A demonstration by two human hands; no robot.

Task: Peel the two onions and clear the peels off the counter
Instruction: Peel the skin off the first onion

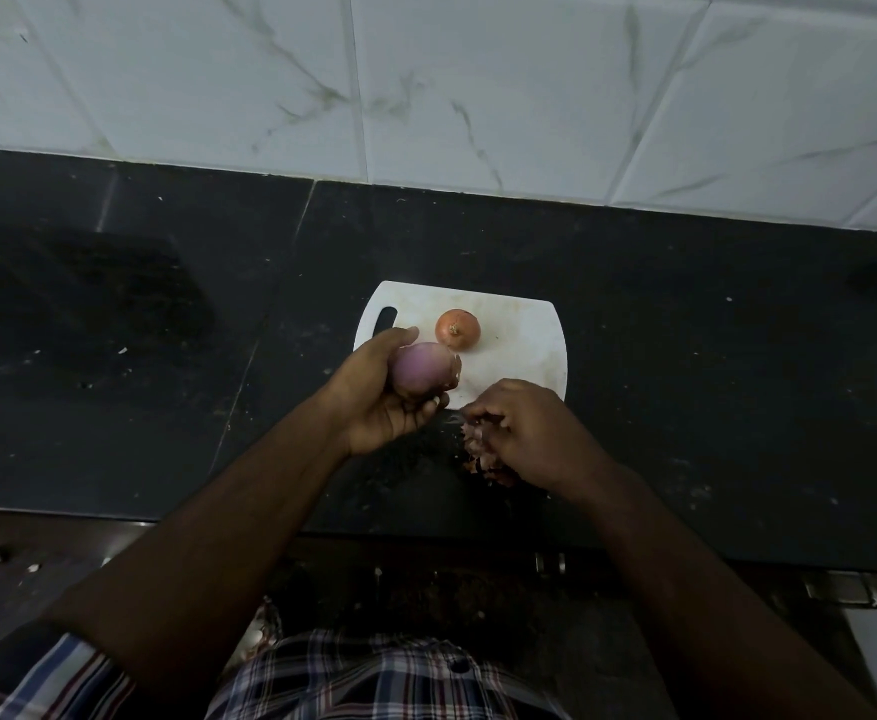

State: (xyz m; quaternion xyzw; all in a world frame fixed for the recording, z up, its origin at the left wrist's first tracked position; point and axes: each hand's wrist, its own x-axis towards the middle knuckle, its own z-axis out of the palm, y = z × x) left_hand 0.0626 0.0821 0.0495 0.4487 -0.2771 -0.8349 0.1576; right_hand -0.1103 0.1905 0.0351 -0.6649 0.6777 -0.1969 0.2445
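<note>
Plaid shirt (374,678), blk counter (685,356), marble tiles (478,85)

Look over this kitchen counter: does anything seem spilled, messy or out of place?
Yes. Loose onion peels lie on the black counter beside the white cutting board, under the right hand, not on the board. The left hand holds a mostly peeled onion; the unpeeled onion sits neatly on the board.

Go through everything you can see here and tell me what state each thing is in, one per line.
Purple onion: mostly peeled, gripped in left hand.
Brown onion: unpeeled, lying on the board.
White plastic cutting board: flat on the counter.
Papery onion peels: loose, under right hand.
Black stone counter: speckled with bits.
</note>
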